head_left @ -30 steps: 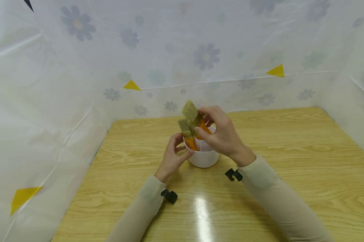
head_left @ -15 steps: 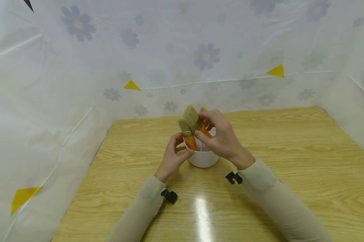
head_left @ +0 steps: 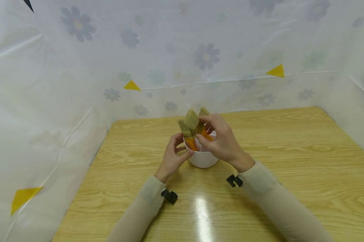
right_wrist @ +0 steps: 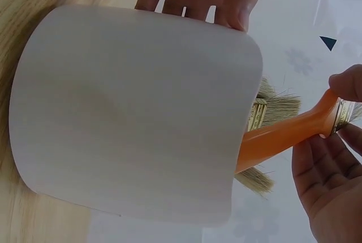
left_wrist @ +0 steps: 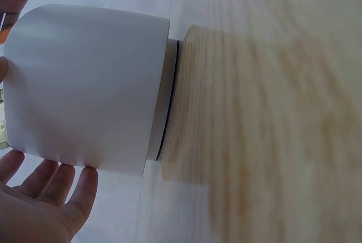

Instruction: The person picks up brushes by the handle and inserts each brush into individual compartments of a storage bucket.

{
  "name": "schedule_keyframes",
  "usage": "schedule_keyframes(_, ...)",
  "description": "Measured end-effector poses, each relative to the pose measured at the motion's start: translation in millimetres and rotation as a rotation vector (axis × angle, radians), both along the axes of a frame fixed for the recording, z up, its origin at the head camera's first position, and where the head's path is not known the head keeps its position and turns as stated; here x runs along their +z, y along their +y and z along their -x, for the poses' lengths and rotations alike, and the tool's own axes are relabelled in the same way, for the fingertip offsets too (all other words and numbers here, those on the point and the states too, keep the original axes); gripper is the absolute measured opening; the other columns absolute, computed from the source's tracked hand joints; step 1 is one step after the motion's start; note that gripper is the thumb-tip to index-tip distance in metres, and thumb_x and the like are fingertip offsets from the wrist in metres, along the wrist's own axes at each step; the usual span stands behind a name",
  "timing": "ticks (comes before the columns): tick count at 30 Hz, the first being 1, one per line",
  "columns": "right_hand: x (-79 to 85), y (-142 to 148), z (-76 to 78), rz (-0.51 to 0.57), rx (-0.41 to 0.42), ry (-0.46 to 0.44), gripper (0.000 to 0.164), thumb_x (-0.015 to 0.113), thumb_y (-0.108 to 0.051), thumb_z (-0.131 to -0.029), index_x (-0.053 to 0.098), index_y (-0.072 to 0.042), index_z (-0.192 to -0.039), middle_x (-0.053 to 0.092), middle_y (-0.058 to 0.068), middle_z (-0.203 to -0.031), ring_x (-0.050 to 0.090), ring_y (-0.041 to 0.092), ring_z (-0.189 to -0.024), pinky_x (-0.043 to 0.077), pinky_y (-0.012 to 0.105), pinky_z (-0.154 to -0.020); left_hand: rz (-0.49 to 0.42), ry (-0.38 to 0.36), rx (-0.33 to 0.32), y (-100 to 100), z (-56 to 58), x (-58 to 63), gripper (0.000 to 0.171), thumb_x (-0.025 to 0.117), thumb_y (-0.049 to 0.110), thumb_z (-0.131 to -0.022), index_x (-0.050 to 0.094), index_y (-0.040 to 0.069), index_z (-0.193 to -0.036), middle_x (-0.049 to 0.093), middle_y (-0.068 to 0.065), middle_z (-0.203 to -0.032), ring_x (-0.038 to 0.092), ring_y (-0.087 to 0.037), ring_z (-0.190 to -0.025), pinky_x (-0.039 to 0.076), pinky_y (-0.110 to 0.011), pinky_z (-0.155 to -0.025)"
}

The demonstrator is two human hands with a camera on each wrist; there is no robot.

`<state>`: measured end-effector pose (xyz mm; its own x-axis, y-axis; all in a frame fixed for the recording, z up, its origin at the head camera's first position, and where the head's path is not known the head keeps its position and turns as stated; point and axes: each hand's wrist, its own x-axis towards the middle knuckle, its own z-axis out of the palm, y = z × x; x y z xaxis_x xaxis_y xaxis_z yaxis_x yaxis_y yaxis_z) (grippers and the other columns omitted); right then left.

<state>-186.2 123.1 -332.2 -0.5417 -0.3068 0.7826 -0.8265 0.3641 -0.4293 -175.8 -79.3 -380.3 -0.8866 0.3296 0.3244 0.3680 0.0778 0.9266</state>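
Note:
A white round container [head_left: 203, 160] stands on the table, with a thin upright divider inside. My left hand [head_left: 173, 157] grips its left side, thumb at the front rim; in the left wrist view its fingertips [left_wrist: 85, 189] press the smooth wall. In my right hand [head_left: 225, 143] is a paintbrush [right_wrist: 285, 134], pinched near its metal band, bristles up. Its orange handle reaches down past the container's rim. Another paintbrush [head_left: 190, 144] leans in the left part, bristles up. Bristles of a further brush [head_left: 203, 111] show behind my right fingers. The handle ends are hidden inside the container.
The container stands on a wood-grain table [head_left: 133, 154]. Translucent sheeting with a flower pattern [head_left: 207, 56] hangs behind the table, with plain sheeting at the sides. Yellow triangles [head_left: 275, 71] are stuck on it. Small black devices [head_left: 170, 196] sit at both wrists.
My right hand has moved down slightly with its paintbrush, whose handle is lower in the container. Bristles of the brush behind have come into view. My left hand and the container have stayed put.

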Motion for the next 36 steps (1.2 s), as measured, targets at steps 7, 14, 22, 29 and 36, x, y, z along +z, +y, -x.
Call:
schedule_keyframes(7,-5.8,0.7,-0.5,-0.001,-0.009,-0.004,0.049,0.074,0.000,-0.078,0.055,0.000,-0.123,0.057,0.009,-0.104,0.055,0.018,-0.082,0.052,0.032,-0.067,0.006,0.002,-0.002,0.8,-1.2,1.5,0.060,0.066,0.001,-0.087,0.036,-0.004,-0.139,0.042,-0.021,-0.137,0.041,-0.037,-0.127,0.037,-0.057,-0.101)
schedule_keyframes(14,-10.3,0.7,-1.6,-0.004,-0.004,-0.009,0.051,0.075,0.001,-0.076,0.055,0.000,-0.123,0.057,0.010,-0.104,0.055,0.019,-0.081,0.053,0.033,-0.067,0.010,0.004,0.001,0.2,-1.1,0.0,0.060,0.065,0.000,-0.087,0.036,-0.003,-0.139,0.042,-0.020,-0.137,0.041,-0.035,-0.127,0.037,-0.057,-0.101)
schedule_keyframes(22,-12.0,1.5,-2.7,-0.008,0.000,-0.011,0.050,0.074,0.000,-0.077,0.055,0.000,-0.123,0.058,0.010,-0.102,0.054,0.019,-0.081,0.052,0.033,-0.066,0.005,0.001,0.004,-0.4,-0.5,-1.9,0.060,0.065,0.000,-0.087,0.036,-0.002,-0.139,0.042,-0.019,-0.137,0.042,-0.034,-0.126,0.038,-0.056,-0.101)
schedule_keyframes(29,-14.9,2.6,-1.1,-0.017,0.003,0.008,0.049,0.074,0.000,-0.077,0.055,0.000,-0.123,0.057,0.009,-0.103,0.054,0.018,-0.081,0.052,0.030,-0.066,0.002,0.010,-0.001,-0.5,-0.8,-1.2,0.060,0.065,-0.001,-0.087,0.035,-0.003,-0.140,0.042,-0.020,-0.137,0.041,-0.035,-0.127,0.037,-0.057,-0.101)
schedule_keyframes(36,-15.1,5.3,-3.3,-0.012,-0.003,-0.012,0.050,0.074,0.002,-0.077,0.055,0.000,-0.123,0.057,0.010,-0.103,0.054,0.018,-0.080,0.052,0.031,-0.065,-0.003,0.008,0.002,1.0,-0.5,1.8,0.061,0.066,-0.002,-0.086,0.036,-0.004,-0.139,0.042,-0.022,-0.136,0.041,-0.038,-0.126,0.037,-0.057,-0.101)
